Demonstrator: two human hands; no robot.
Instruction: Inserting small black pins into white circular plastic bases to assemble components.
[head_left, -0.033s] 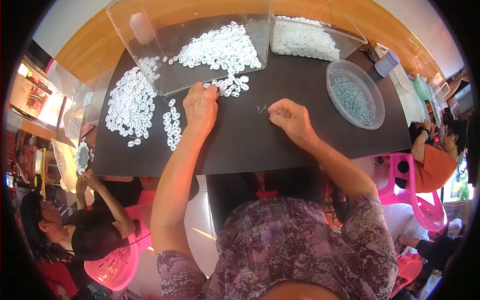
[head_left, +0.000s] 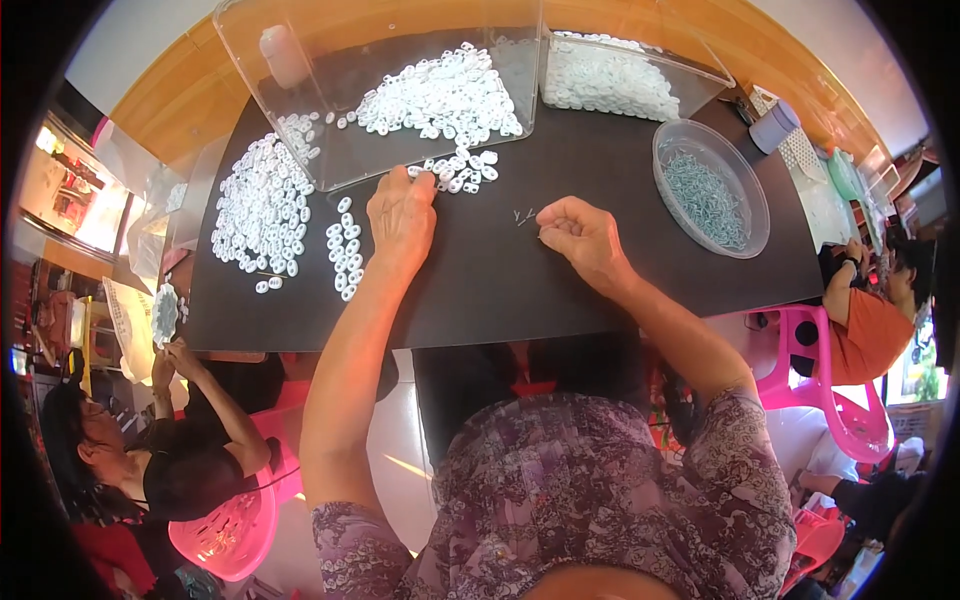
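My left hand (head_left: 402,222) rests with bent, closed fingers at the front lip of a clear plastic box (head_left: 350,182). Its fingertips touch the edge of a small cluster of white oval pieces with holes (head_left: 468,172); whatever they grip is hidden. To the right, my right hand (head_left: 584,240) is pinched just above the dark table (head_left: 470,290). A few tiny screws (head_left: 524,217) lie beside its fingertips, and I cannot make out what sits in the pinch. Two short columns of white pieces (head_left: 345,255) stand left of my left wrist.
A big heap of white pieces (head_left: 262,205) covers the table's left. More fill the tipped box and a second clear box (head_left: 700,95). A round tub (head_left: 757,235) of screws (head_left: 705,200) is at right, near a purple-grey cup (head_left: 774,127). People sit at both sides, one near a pink chair (head_left: 835,385).
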